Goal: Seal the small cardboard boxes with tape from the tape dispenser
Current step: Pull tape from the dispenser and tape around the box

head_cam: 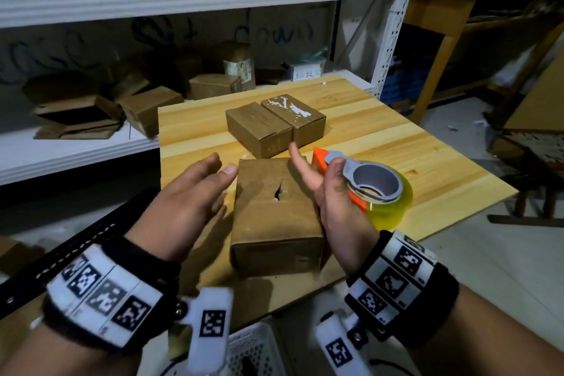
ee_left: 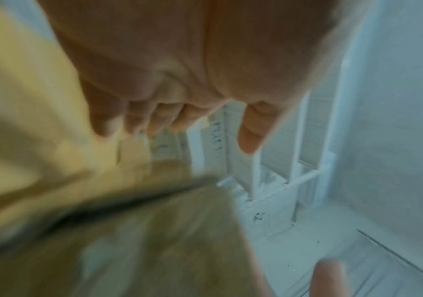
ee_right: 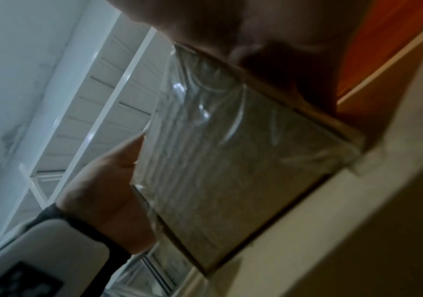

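A brown cardboard box (head_cam: 274, 210) with a small tear in its top stands at the near edge of the wooden table (head_cam: 427, 162). My left hand (head_cam: 221, 163) hovers at its left side, fingers straight, thumb tip near the top corner. On the box's right side my right hand (head_cam: 316, 174) has its fingers straight, while the thumb hooks over the grey handle of the orange tape dispenser (head_cam: 366, 186) with its yellowish roll. In the right wrist view the box (ee_right: 230, 160) shows a face covered in clear tape. The left wrist view is blurred.
Two more small boxes (head_cam: 258, 128) (head_cam: 294, 117) stand side by side farther back on the table. White metal shelves (head_cam: 76, 152) with several cardboard boxes run behind and to the left. A white basket (head_cam: 253, 351) sits below the table's near edge.
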